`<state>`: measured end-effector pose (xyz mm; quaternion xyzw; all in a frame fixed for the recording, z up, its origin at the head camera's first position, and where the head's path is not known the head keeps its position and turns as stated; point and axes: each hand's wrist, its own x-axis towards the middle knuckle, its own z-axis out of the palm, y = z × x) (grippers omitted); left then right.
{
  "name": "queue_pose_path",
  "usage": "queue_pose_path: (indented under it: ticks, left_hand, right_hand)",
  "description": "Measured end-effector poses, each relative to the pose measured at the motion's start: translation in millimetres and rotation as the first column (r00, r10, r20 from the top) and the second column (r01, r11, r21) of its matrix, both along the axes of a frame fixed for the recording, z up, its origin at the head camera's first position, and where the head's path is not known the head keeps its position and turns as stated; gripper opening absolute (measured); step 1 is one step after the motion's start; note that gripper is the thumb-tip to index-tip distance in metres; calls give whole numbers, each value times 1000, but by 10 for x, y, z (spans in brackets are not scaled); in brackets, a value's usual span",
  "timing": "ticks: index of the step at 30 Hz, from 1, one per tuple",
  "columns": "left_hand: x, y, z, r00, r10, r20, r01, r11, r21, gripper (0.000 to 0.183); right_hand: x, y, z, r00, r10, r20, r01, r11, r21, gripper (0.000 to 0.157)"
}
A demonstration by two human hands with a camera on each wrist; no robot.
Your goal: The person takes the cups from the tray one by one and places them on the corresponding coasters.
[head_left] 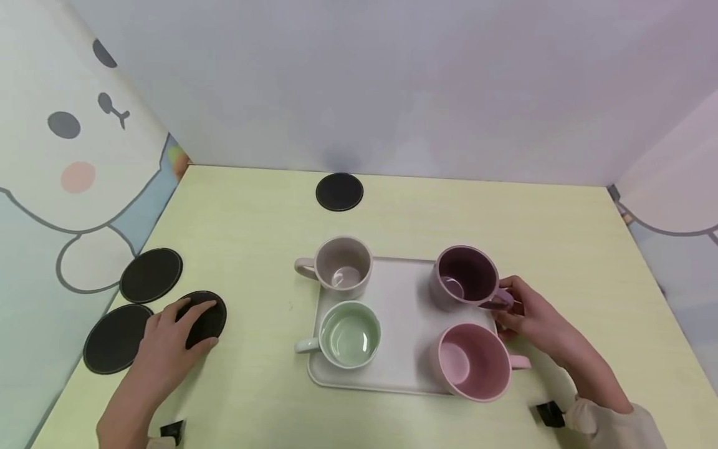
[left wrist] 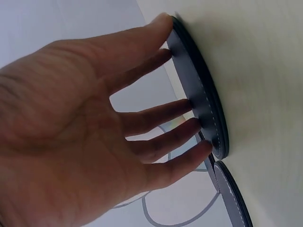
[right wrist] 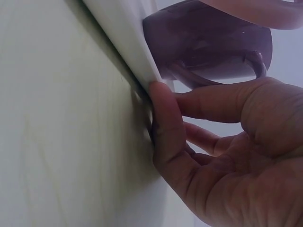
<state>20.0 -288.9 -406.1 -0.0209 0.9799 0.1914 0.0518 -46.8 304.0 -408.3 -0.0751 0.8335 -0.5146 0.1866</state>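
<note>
My left hand (head_left: 168, 343) rests spread fingertips on a round black coaster (head_left: 214, 321) at the left. The left wrist view shows stitching along that coaster's rim (left wrist: 208, 104), the thumb at its edge and the fingers nearly straight. At the right, my right hand (head_left: 533, 315) pinches the edge of a white tray (head_left: 401, 299) between thumb and curled fingers (right wrist: 165, 116), beside a purple mug (head_left: 465, 277). The tray also bears a pink mug (head_left: 477, 365), a pale green mug (head_left: 350, 337) and a greyish-beige mug (head_left: 343, 268). The handles point outward, left and right.
Two more black coasters, an upper one (head_left: 151, 274) and a lower one (head_left: 114, 340), lie by the table's left edge. Another coaster (head_left: 339, 191) lies near the back wall (head_left: 359, 87). Walls with cartoon prints (head_left: 62, 162) flank the pale yellow table (head_left: 258, 218).
</note>
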Motion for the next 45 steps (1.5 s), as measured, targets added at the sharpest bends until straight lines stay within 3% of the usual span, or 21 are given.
queue_pose_path:
  ticks: [3, 8, 20, 29, 36, 45]
  left_hand:
    - [16, -33, -30, 1000, -1, -12, 1, 1000, -4, 64]
    - [29, -81, -92, 991, -71, -116, 72, 997, 1, 65]
    - [-49, -57, -61, 984, -142, -109, 143, 990, 3, 71]
    - [-213, -2, -31, 979, -182, -89, 183, 983, -3, 73]
    - [-358, 32, -9, 963, -237, -131, 237, 971, -14, 71]
    - [-568, 138, 72, 958, -283, -47, 282, 959, -31, 75]
  right_hand:
    - [8, 5, -8, 1000, -5, 16, 5, 1000, -5, 37]
    - [12, 6, -9, 1000, -8, 16, 8, 1000, -10, 37]
    - [-7, 14, -7, 1000, 12, 6, -12, 999, -30, 36]
    - [10, 5, -11, 1000, 4, 8, -4, 1000, -21, 36]
    - [24, -2, -14, 1000, -3, -6, 3, 1000, -6, 38]
    - [18, -12, 6, 1000, -31, -2, 31, 999, 32, 40]
